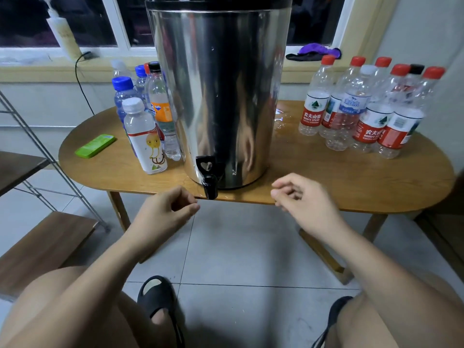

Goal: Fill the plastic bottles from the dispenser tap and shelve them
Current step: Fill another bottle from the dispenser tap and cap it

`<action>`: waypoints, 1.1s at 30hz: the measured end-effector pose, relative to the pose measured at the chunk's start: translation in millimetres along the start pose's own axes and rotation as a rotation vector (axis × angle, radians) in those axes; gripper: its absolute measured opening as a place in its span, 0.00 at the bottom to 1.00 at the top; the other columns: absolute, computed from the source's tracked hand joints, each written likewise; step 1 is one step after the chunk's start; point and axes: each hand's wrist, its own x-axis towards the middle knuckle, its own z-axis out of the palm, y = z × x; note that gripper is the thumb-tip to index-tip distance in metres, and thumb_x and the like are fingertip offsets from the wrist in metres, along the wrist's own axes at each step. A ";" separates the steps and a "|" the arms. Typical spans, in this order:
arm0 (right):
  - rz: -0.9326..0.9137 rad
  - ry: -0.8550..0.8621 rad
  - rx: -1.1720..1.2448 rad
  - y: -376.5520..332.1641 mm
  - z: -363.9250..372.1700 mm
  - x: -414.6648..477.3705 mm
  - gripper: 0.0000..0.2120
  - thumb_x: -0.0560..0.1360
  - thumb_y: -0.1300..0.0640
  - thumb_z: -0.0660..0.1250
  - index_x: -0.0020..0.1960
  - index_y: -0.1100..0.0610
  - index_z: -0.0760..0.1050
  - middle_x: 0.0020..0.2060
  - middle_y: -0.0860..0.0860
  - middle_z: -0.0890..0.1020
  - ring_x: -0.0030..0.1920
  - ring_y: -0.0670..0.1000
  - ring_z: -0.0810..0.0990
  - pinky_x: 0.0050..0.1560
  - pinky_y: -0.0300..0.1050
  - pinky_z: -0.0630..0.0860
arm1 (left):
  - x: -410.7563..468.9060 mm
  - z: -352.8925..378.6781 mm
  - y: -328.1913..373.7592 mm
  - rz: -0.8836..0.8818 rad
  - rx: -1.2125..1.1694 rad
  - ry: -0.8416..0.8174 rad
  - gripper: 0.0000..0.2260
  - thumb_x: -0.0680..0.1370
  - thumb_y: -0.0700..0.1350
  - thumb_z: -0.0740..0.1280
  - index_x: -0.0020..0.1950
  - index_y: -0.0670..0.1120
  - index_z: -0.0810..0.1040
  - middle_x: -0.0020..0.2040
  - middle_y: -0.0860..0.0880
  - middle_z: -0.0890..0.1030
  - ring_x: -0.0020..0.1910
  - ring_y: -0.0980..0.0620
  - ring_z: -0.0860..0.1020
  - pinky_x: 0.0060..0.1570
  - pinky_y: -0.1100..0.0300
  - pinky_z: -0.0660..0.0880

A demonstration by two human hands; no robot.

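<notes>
A tall steel dispenser [218, 91] stands at the middle of an oval wooden table [351, 179]. Its black tap [209, 179] juts over the table's front edge. Left of the dispenser is a cluster of capped bottles, the nearest a white-capped bottle [145, 136] with a cartoon label. Right of it stand several clear bottles [369, 109], mostly red-capped and red-labelled. My left hand [168, 209] hangs just left of the tap, fingers loosely curled, holding nothing. My right hand [301, 199] hovers to the right of the tap, also loosely curled and empty.
A green flat case [95, 145] lies on the table's left end. Spilled water [283, 119] shines beside the dispenser. A metal-framed shelf with wooden boards [42, 244] stands at the left. Tiled floor, my knees and black sandals [158, 297] fill the foreground.
</notes>
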 end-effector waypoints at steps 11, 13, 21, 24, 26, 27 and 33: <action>0.298 0.490 -0.131 38.2 -104.2 121.5 0.09 0.78 0.49 0.78 0.42 0.46 0.81 0.41 0.46 0.86 0.45 0.56 0.88 0.51 0.62 0.87 | 2.9 43.5 11.1 0.133 0.071 -0.211 0.04 0.81 0.51 0.77 0.49 0.54 0.84 0.43 0.58 0.86 0.45 0.56 0.83 0.42 0.66 0.77; 0.338 0.571 -0.203 46.1 -111.2 132.8 0.11 0.77 0.48 0.78 0.40 0.51 0.81 0.40 0.48 0.86 0.44 0.56 0.86 0.43 0.53 0.83 | 2.2 47.1 10.2 0.160 0.093 -0.245 0.04 0.81 0.53 0.76 0.50 0.55 0.84 0.44 0.60 0.85 0.47 0.56 0.84 0.43 0.66 0.77; 0.395 0.721 -0.197 60.7 -96.1 167.9 0.23 0.72 0.44 0.79 0.59 0.59 0.82 0.53 0.54 0.87 0.51 0.56 0.85 0.45 0.46 0.77 | 2.9 55.4 4.8 0.220 0.167 -0.281 0.05 0.81 0.59 0.73 0.53 0.60 0.82 0.45 0.62 0.85 0.48 0.60 0.84 0.44 0.64 0.78; 0.385 0.779 -0.183 58.9 -93.0 179.9 0.28 0.72 0.44 0.80 0.64 0.59 0.77 0.58 0.56 0.86 0.57 0.59 0.85 0.54 0.52 0.82 | 3.3 57.2 2.4 0.231 0.175 -0.287 0.05 0.82 0.60 0.72 0.54 0.61 0.81 0.45 0.60 0.85 0.47 0.59 0.84 0.45 0.59 0.81; 0.368 0.777 -0.184 60.5 -94.1 186.9 0.28 0.73 0.44 0.80 0.66 0.57 0.75 0.58 0.54 0.86 0.59 0.59 0.85 0.56 0.53 0.82 | 3.1 57.2 0.9 0.235 0.177 -0.284 0.06 0.82 0.61 0.72 0.54 0.61 0.81 0.46 0.60 0.86 0.48 0.59 0.84 0.45 0.58 0.81; 0.361 0.763 -0.183 60.3 -94.2 187.4 0.27 0.74 0.43 0.79 0.66 0.55 0.75 0.58 0.53 0.86 0.58 0.58 0.86 0.54 0.52 0.81 | 2.8 56.6 0.5 0.237 0.180 -0.284 0.06 0.82 0.61 0.71 0.55 0.61 0.81 0.46 0.60 0.86 0.48 0.59 0.84 0.45 0.58 0.81; 0.295 0.716 -0.212 56.1 -91.1 174.9 0.22 0.72 0.40 0.77 0.58 0.52 0.77 0.49 0.48 0.85 0.51 0.55 0.85 0.51 0.52 0.81 | 1.9 50.8 2.4 0.234 0.177 -0.282 0.05 0.82 0.60 0.71 0.55 0.62 0.81 0.46 0.63 0.85 0.50 0.61 0.84 0.45 0.64 0.78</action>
